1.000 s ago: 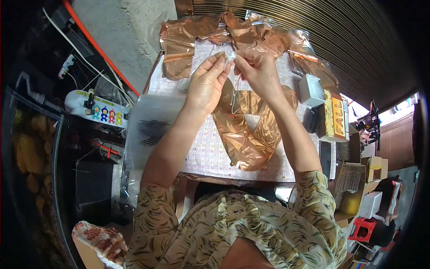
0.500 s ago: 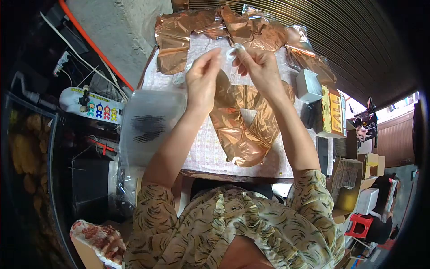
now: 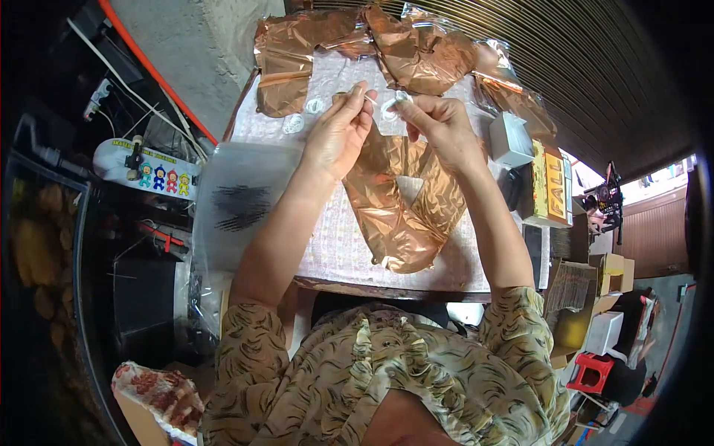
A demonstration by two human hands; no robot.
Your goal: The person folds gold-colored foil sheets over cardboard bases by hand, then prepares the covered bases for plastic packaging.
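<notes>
Small clear round piece (image 3: 390, 111) is up in the air between the two hands, just above the far half of the worktop (image 3: 338, 249). From the head camera, the right hand (image 3: 440, 130) has its thumb and first finger pinched shut on this piece, and its other fingers are curled in. The left hand (image 3: 338, 135) is right beside it, with its fingertips pressed together on a thin white strand (image 3: 364, 96); it is too small to tell what the strand is. Under both hands lies a shiny copper foil shape (image 3: 401, 204), flat and crinkled on the patterned cover. More copper foil (image 3: 416, 52) is piled at the far end. Two little clear discs (image 3: 294, 124) lie near the left hand. A cloudy plastic bag (image 3: 242, 204) with dark things inside rests on the left edge. A grey box (image 3: 510, 138) and a yellow box (image 3: 554, 186) stand on the right side
</notes>
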